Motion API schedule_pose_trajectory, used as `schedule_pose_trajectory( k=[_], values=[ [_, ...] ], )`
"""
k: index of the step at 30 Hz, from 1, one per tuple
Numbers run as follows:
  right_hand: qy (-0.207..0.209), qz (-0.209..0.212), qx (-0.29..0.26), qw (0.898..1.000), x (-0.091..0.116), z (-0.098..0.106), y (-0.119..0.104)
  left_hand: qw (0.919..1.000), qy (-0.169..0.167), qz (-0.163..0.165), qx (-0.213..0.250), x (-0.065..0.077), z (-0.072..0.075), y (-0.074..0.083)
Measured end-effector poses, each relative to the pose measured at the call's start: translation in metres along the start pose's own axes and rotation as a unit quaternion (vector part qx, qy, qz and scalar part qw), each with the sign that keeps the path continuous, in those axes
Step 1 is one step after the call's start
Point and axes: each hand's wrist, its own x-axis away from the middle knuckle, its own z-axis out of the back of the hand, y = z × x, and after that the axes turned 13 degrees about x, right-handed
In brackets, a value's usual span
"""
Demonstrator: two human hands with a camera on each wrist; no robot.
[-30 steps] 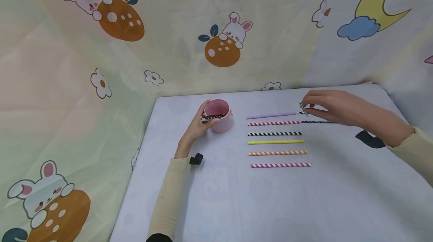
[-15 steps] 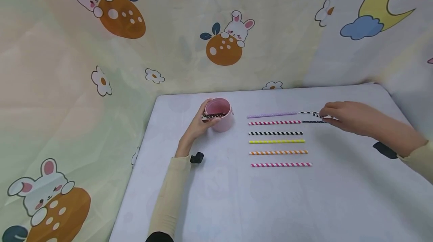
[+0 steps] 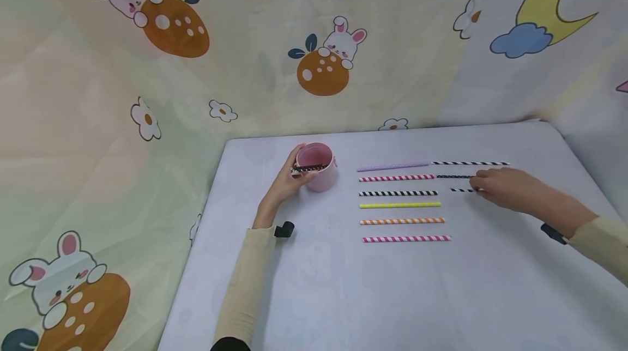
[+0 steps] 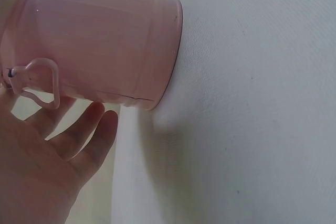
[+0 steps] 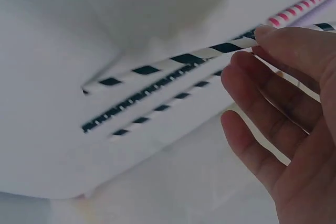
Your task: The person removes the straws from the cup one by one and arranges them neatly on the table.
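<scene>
My right hand is holding a thin black-and-white striped paper straw with my fingertips. In the right wrist view my fingers are a little curled and spread apart, and the straw is sitting against the tip of the top finger. I cannot see my thumb there. In the head view the straw is poking out to the left from under my fingers, low over the white table. I cannot tell if it is touching the table.

Just behind it, a black straw with tiny white dots is lying flat. Behind that one, another long black-and-white striped straw is lying flat too.

To the left, six more straws are lying in a neat column. From the back they are a pale purple straw, a pink-and-white striped straw, a black-and-white striped straw in the column, a yellow straw, an orange-and-white striped straw and another pink-and-white striped straw at the front.

Farther left, my left hand is holding a round pink cup with a small heart-shaped loop on its side. My fingers are curling round its side. A dark dotted straw is lying across the cup's open top. I cannot see what is inside the cup.
</scene>
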Motion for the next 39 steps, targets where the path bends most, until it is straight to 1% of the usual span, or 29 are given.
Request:
schedule_pose_trajectory(
  k=[2,4,9,16,18,21,25,27,31,35,38,39],
  values=[
    [0.001,-0.001,-0.007,1.000,-0.001,-0.007,0.000,1.0000,0.001,0.001,-0.007,0.000,0.000,0.000],
    [0.010,-0.002,-0.012,1.000,-0.001,-0.014,0.001,1.0000,0.000,0.000,-0.010,0.000,0.000,0.000],
    [0.033,-0.008,-0.007,0.999,-0.002,-0.028,0.005,0.9999,-0.003,-0.007,-0.009,0.000,0.000,-0.001],
    [0.032,-0.026,-0.016,0.999,-0.004,-0.038,0.005,0.9999,-0.006,-0.010,-0.009,-0.002,0.000,-0.002],
    [0.032,-0.030,-0.019,0.999,-0.005,-0.040,0.005,0.9999,-0.010,-0.008,-0.003,-0.001,-0.001,0.001],
    [0.031,-0.033,-0.023,0.999,-0.005,-0.043,0.005,0.9998,-0.018,-0.008,0.003,0.003,-0.002,0.012],
    [0.033,-0.036,-0.024,0.999,-0.006,-0.044,0.005,0.9996,-0.025,-0.012,-0.001,0.009,-0.004,0.030],
    [0.035,-0.036,-0.023,0.998,-0.007,-0.044,0.004,0.9996,-0.025,-0.013,0.000,0.010,-0.004,0.031],
    [0.037,-0.034,-0.025,0.998,-0.006,-0.042,0.003,0.9996,-0.024,-0.006,0.013,0.010,-0.004,0.029],
    [0.022,-0.040,-0.030,0.998,-0.006,-0.041,0.001,0.9997,-0.017,-0.010,0.011,0.004,-0.002,0.010],
    [0.014,-0.045,-0.033,0.998,-0.006,-0.041,0.001,0.9998,-0.014,-0.012,0.012,0.000,0.000,0.000],
    [0.014,-0.046,-0.034,0.998,-0.006,-0.041,0.001,0.9998,-0.015,-0.007,0.014,0.002,-0.001,0.004]
  ],
)
